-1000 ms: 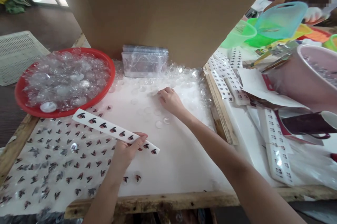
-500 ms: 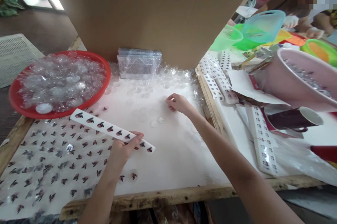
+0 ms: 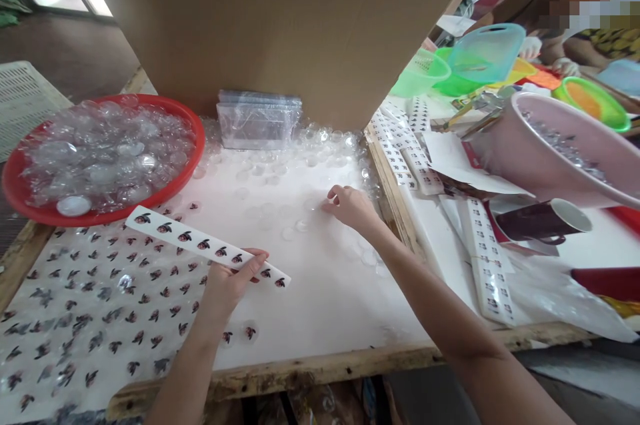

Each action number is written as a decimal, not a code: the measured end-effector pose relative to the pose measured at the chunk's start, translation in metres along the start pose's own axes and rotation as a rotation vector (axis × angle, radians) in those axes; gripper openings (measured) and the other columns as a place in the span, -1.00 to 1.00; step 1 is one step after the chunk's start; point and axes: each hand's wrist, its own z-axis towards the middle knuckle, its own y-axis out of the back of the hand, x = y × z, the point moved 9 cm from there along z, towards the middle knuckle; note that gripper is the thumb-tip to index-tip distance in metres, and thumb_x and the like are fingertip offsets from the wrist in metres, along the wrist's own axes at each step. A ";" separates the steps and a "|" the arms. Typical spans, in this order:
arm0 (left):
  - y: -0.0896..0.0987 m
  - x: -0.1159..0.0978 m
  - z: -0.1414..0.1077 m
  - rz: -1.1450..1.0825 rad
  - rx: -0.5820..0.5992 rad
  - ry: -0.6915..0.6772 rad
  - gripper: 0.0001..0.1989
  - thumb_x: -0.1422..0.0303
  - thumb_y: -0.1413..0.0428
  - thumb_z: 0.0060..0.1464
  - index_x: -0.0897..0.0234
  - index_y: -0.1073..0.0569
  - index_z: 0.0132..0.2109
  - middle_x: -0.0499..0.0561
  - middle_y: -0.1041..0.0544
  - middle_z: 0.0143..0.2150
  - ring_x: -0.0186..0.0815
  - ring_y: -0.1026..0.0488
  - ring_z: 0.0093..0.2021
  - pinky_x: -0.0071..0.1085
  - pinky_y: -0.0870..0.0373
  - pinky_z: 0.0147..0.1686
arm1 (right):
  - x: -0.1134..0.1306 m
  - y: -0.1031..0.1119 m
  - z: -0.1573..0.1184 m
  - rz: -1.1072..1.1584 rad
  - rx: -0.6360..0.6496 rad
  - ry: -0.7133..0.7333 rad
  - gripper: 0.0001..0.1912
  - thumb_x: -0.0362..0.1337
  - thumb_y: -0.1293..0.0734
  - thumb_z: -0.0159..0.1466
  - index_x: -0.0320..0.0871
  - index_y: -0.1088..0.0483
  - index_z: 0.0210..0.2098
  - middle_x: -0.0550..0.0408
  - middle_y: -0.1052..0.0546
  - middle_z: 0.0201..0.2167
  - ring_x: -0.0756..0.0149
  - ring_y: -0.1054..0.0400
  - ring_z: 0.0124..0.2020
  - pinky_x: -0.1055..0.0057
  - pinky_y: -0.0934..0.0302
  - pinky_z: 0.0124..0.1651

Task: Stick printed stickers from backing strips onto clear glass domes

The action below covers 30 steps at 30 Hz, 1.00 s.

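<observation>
Crosswise between the two hands, near the middle of the frame, lies the space that matters most: a clear disc (image 3: 313, 204) sits just left of the right hand's (image 3: 350, 206) fingertips. Two more clear discs (image 3: 295, 230) lie below and left of it, flat on the white work surface (image 3: 320, 305). All three are nearer the right hand than the left.

The left hand (image 3: 234, 282) grips a white sticker strip (image 3: 203, 245) near its lower right end, thumb on top. The strip's long axis slants from left of centre, high end by the red basin (image 3: 199, 145), down to the lower middle of the frame; its short free end points toward the lower right. That end lies below and left of the right hand, well apart from it, with the two discs above it.

The right hand is narrow, thumb and forefinger close together and fingers curled; whether a disc is between them I cannot tell.

Discs bearing the same dark print (image 3: 155, 315) spread over the lower left, and beneath the left hand's strip. Spare sticker strips (image 3: 483, 258) lie at the right of the frame, past a wooden rail (image 3: 397, 198).
</observation>
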 end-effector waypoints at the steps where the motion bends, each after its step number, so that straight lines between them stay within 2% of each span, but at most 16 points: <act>1: 0.000 0.000 0.000 0.000 0.000 0.003 -0.66 0.13 -0.36 -0.22 0.31 -0.62 -0.36 0.07 -0.59 -0.44 -0.22 -0.51 -0.39 -0.42 -0.43 -0.46 | 0.002 -0.002 -0.002 0.011 0.015 0.015 -0.82 -0.17 -0.36 0.21 -0.11 -0.43 -0.24 0.01 -0.55 -0.27 0.26 -0.41 -0.33 0.40 -0.12 -0.33; 5: 0.000 -0.001 -0.001 -0.003 0.003 0.008 -0.66 0.13 -0.36 -0.22 0.31 -0.62 -0.36 0.08 -0.60 -0.43 -0.21 -0.51 -0.38 -0.42 -0.43 -0.45 | 0.010 -0.007 -0.008 0.069 0.142 0.051 -0.86 -0.17 -0.38 0.20 -0.10 -0.42 -0.38 0.09 -0.55 -0.39 0.28 -0.40 -0.37 0.41 -0.13 -0.37; 7: -0.001 -0.002 -0.002 -0.002 0.014 0.012 -0.66 0.13 -0.36 -0.21 0.31 -0.62 -0.36 0.08 -0.60 -0.42 -0.21 -0.51 -0.37 -0.42 -0.44 -0.44 | 0.016 -0.004 -0.006 0.093 0.133 0.075 -0.85 -0.16 -0.37 0.21 -0.10 -0.44 -0.37 0.07 -0.55 -0.37 0.27 -0.41 -0.37 0.40 -0.16 -0.35; 10: -0.002 -0.001 -0.002 0.002 0.024 0.018 -0.66 0.12 -0.35 -0.18 0.31 -0.62 -0.35 0.08 -0.59 -0.42 -0.21 -0.51 -0.37 -0.41 -0.44 -0.43 | 0.031 -0.001 0.004 0.154 0.000 0.160 -0.71 -0.18 -0.34 0.26 -0.14 -0.43 -0.06 -0.07 -0.52 -0.07 0.20 -0.45 -0.20 0.31 -0.27 -0.16; 13: 0.000 0.000 -0.001 -0.006 0.009 0.005 -0.66 0.13 -0.35 -0.19 0.32 -0.62 -0.35 0.08 -0.60 -0.41 -0.23 -0.49 -0.36 -0.43 -0.43 -0.44 | 0.052 -0.016 0.008 0.222 -0.064 0.313 -0.47 -0.25 -0.31 0.29 -0.21 -0.22 0.23 -0.26 -0.27 0.26 0.05 -0.33 0.15 0.16 -0.24 0.11; 16: 0.001 0.003 0.000 -0.008 0.000 0.002 -0.67 0.13 -0.34 -0.18 0.32 -0.62 -0.34 0.08 -0.60 -0.40 -0.23 -0.48 -0.36 -0.43 -0.43 -0.44 | 0.071 -0.038 -0.010 0.263 -0.056 0.484 -0.41 -0.28 -0.27 0.32 -0.21 -0.13 0.30 -0.27 -0.17 0.33 0.02 -0.06 0.35 0.05 -0.08 0.30; 17: 0.001 0.003 0.000 -0.007 0.004 0.002 -0.67 0.13 -0.34 -0.17 0.32 -0.62 -0.34 0.08 -0.59 -0.40 -0.24 -0.48 -0.37 -0.43 -0.42 -0.44 | 0.076 -0.042 -0.019 0.278 -0.047 0.532 -0.43 -0.27 -0.26 0.33 -0.18 -0.13 0.30 -0.24 -0.19 0.33 0.03 -0.03 0.37 0.03 -0.05 0.32; 19: 0.000 0.003 -0.001 -0.006 0.017 -0.001 -0.67 0.13 -0.34 -0.16 0.32 -0.62 -0.34 0.07 -0.59 -0.40 -0.25 -0.48 -0.38 -0.43 -0.42 -0.44 | 0.084 -0.044 -0.035 0.322 -0.024 0.593 -0.50 -0.24 -0.23 0.35 -0.13 -0.18 0.27 -0.18 -0.25 0.29 0.07 -0.11 0.33 0.04 -0.11 0.29; 22: -0.002 0.002 -0.002 -0.008 0.030 0.001 -0.67 0.12 -0.33 -0.16 0.30 -0.62 -0.34 0.07 -0.59 -0.39 -0.26 -0.47 -0.37 -0.44 -0.42 -0.44 | 0.091 -0.033 -0.034 0.401 -0.048 0.560 -0.62 -0.23 -0.21 0.37 -0.12 -0.29 0.15 -0.15 -0.39 0.15 0.12 -0.30 0.17 0.15 -0.25 0.15; 26: -0.001 0.004 -0.001 -0.004 0.022 0.016 -0.66 0.12 -0.34 -0.17 0.31 -0.63 -0.33 0.06 -0.58 -0.42 -0.25 -0.48 -0.37 -0.43 -0.42 -0.44 | 0.104 -0.019 0.009 0.421 -0.185 0.397 -0.70 -0.22 -0.30 0.31 -0.13 -0.33 0.02 -0.13 -0.43 0.01 0.11 -0.37 0.01 0.17 -0.29 0.02; 30: 0.002 0.006 0.001 -0.019 -0.005 0.011 -0.65 0.12 -0.34 -0.19 0.32 -0.63 -0.33 0.06 -0.57 -0.43 -0.24 -0.47 -0.38 -0.42 -0.43 -0.43 | 0.124 -0.029 0.043 0.296 -0.227 0.306 -0.71 -0.29 -0.36 0.23 -0.18 -0.33 -0.06 -0.17 -0.43 -0.07 0.04 -0.33 -0.05 0.14 -0.26 -0.03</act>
